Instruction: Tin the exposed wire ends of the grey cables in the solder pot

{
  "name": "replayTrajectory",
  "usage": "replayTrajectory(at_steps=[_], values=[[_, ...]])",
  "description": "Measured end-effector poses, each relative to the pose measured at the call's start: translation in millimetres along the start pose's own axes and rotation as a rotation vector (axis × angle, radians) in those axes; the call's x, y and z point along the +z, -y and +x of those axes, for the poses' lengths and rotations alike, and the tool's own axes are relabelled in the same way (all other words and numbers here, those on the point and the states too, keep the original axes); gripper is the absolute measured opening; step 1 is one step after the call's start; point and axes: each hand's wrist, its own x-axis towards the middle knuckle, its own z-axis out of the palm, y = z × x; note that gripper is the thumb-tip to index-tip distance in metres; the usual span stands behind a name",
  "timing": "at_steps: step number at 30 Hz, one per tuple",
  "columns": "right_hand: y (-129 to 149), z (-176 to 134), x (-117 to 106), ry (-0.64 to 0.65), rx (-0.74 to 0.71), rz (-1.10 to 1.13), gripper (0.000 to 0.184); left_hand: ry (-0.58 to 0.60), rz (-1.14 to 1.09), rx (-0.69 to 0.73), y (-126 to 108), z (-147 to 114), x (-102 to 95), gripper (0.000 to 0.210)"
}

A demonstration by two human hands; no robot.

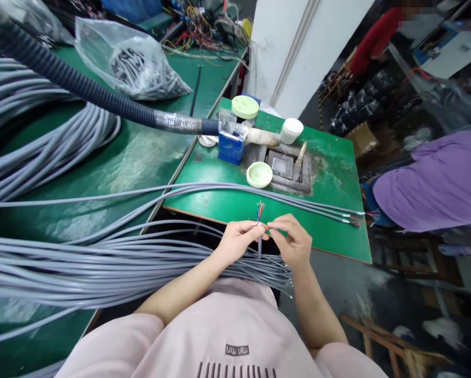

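My left hand [237,240] is closed around the end of a grey cable [260,249], which it holds upright. Thin coloured wires [260,211] fan out from the stripped top of that cable. Close beside it, the thumb and fingers of my right hand [296,242] are pinched together at the cable's neck; whatever is between them is too small to make out. Below both hands lies a thick bundle of grey cables [140,265], running in from the left. Several more grey cables [290,198] lie across the green table, their coloured wires bared at the right end.
Beyond the hands are a soldering pot [282,165] in a sooty frame, a pale green lid [259,175], a white jar [292,130] and a blue box [230,148] under a black hose [113,105]. A bag of cable pieces [133,68] sits behind. At right is a person in purple [436,178].
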Motion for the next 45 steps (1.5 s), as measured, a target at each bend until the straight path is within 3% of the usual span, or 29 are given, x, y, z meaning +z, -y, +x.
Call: replayTrajectory(at_steps=[10,14,22,25,29,32,37,41,45], values=[[20,29,8,-0.037,0.150,-0.100,0.002,0.004,0.093,0.036,4,-1,0.7,0.032],[24,38,14,-0.030,0.191,-0.097,0.004,0.016,0.099,0.018,3,-3,-0.4,0.032],[7,34,16,-0.083,0.443,0.191,0.007,-0.031,0.012,0.029,6,-3,-6.3,0.032],[2,31,17,-0.105,0.444,0.235,0.007,-0.040,-0.036,0.007,4,-2,-6.4,0.033],[3,27,13,-0.094,0.333,0.124,0.005,-0.040,-0.077,-0.002,3,0,-7.8,0.033],[2,20,7,-0.060,0.151,0.011,0.012,-0.061,-0.132,-0.030,2,1,-9.6,0.033],[-5,4,-3,0.170,-0.211,-0.244,0.041,-0.109,-0.238,-0.065,-4,5,-9.0,0.036],[-8,-1,-3,0.322,-0.385,-0.437,0.041,-0.085,-0.317,-0.090,-10,8,-5.4,0.037],[-4,16,-13,0.246,-0.509,-0.520,0.034,-0.060,-0.315,-0.036,-12,3,-3.5,0.036]])
